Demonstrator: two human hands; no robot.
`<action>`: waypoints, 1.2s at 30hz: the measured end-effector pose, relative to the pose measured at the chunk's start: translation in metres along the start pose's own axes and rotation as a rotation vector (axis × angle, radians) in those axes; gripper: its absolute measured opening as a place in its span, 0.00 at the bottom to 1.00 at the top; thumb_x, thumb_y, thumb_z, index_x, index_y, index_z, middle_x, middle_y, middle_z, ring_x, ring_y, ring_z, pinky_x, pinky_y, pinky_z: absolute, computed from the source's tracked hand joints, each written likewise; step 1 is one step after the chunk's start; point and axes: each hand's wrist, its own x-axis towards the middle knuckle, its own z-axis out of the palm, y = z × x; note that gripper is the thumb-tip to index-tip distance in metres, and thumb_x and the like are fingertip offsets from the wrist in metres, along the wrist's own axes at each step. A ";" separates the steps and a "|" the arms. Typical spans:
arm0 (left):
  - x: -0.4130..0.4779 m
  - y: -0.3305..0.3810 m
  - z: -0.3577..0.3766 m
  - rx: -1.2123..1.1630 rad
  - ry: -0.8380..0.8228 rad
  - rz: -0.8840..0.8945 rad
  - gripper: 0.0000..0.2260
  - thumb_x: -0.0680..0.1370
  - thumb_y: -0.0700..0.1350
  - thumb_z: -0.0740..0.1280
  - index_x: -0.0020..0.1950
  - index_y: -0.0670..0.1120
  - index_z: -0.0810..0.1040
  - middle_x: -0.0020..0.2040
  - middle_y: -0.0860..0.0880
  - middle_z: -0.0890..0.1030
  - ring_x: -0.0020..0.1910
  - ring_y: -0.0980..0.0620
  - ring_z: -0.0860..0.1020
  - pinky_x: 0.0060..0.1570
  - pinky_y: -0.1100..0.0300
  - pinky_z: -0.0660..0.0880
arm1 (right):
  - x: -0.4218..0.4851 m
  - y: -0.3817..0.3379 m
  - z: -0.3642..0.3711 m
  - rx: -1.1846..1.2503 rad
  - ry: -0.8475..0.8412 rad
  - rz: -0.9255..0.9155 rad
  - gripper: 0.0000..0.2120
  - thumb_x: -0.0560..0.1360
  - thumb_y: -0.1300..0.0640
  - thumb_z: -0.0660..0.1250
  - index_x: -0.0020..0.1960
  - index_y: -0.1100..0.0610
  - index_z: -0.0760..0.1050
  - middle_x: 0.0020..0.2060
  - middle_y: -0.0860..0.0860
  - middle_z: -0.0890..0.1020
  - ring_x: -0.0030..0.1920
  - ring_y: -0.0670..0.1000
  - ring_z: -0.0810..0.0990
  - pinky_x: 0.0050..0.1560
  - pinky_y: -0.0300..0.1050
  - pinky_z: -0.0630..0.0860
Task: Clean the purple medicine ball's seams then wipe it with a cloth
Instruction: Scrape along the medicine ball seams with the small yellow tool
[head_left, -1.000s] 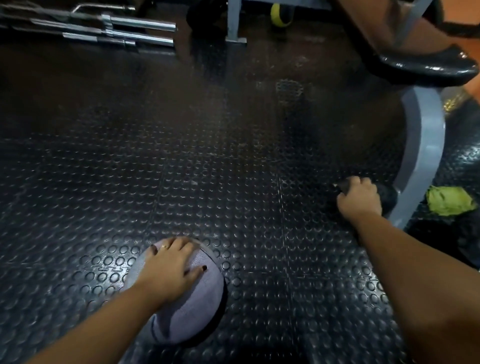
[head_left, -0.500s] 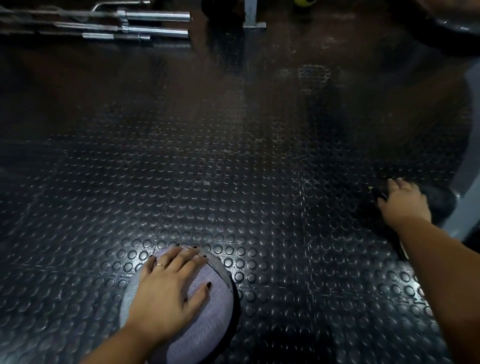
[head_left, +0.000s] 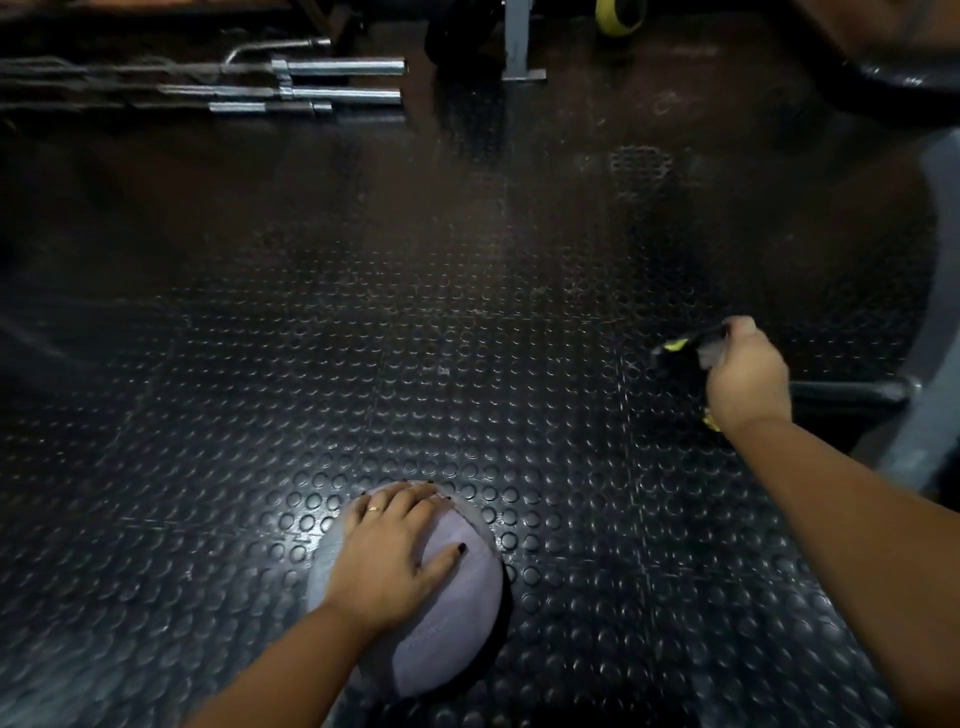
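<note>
The purple medicine ball (head_left: 457, 613) sits on the black studded rubber floor near the bottom centre, with a pale seam running across its top. My left hand (head_left: 389, 551) rests flat on the ball, fingers spread over its upper left side. To the right and farther away, my right hand (head_left: 745, 379) grips a black tool with yellow parts (head_left: 685, 345), held just above the floor. The tool is blurred, so I cannot tell exactly what it is. No cloth shows.
Several chrome barbells (head_left: 311, 93) lie on the floor at the back left. A grey machine frame (head_left: 935, 364) with a black foot bar (head_left: 852, 392) stands close behind my right hand. A grey post (head_left: 519, 47) and a yellow object (head_left: 618, 15) are at the back.
My right hand has closed round the black and yellow tool by the machine's foot and lifted it off the floor towards me. My left hand has stayed on the ball.
</note>
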 end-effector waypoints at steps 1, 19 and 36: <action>-0.002 0.000 -0.004 -0.027 -0.054 -0.017 0.26 0.76 0.68 0.60 0.70 0.58 0.73 0.71 0.59 0.70 0.72 0.52 0.65 0.73 0.45 0.56 | -0.007 -0.019 -0.006 0.076 0.022 0.029 0.14 0.79 0.68 0.54 0.63 0.65 0.67 0.51 0.65 0.76 0.50 0.65 0.75 0.45 0.51 0.69; -0.142 0.056 -0.187 -1.198 0.044 -0.185 0.37 0.76 0.52 0.72 0.78 0.61 0.53 0.68 0.65 0.68 0.62 0.63 0.73 0.60 0.54 0.74 | -0.241 -0.244 -0.125 1.248 -0.750 0.446 0.11 0.81 0.67 0.56 0.48 0.64 0.77 0.44 0.63 0.83 0.41 0.58 0.83 0.44 0.54 0.81; -0.148 0.061 -0.150 -1.257 0.274 -0.537 0.08 0.84 0.53 0.58 0.55 0.48 0.68 0.52 0.47 0.77 0.49 0.52 0.77 0.48 0.53 0.74 | -0.320 -0.233 -0.098 1.053 -0.828 0.380 0.19 0.76 0.38 0.63 0.56 0.52 0.76 0.50 0.51 0.83 0.50 0.51 0.82 0.55 0.52 0.79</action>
